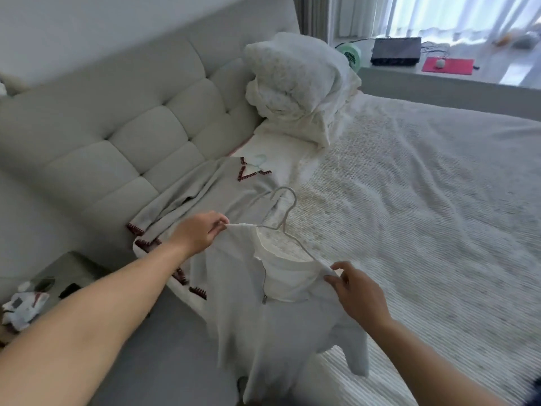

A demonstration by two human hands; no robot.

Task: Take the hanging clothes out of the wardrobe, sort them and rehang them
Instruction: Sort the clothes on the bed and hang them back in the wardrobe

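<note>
Nightstand (73, 268) down at the far left with a crumpled bit of cloth (23, 309) by it, then the padded headboard (123, 118), and on the bed (439, 200) just beside it a grey top with dark red stitching (210, 194) lies flat, a pale hanger (257, 164) poking out at its collar. So that one is already out of the wardrobe and laid down.

Now the piece in play: a white top (263, 317) on a thin wire hanger (285, 212), held up over the near edge of the bed, its hem hanging down toward the floor. It looks light and soft, limp all the way down, so I judge it will slide off the slick wire if I tip it. Best hold is at the shoulders, where cloth and wire can be pinched together, or at the hook.

My left hand (202, 232) pinches the left shoulder seam between thumb and fingertips, the other fingers curled in. My right hand (357, 291) pinches the right shoulder at the end of the wire, fingers bent around the fabric. Neither hand is slack.

Further right, the stacked pillows (298, 80), and on the window ledge a small green fan (349, 54), a dark box (395, 51) and a red mat (448, 65).
</note>
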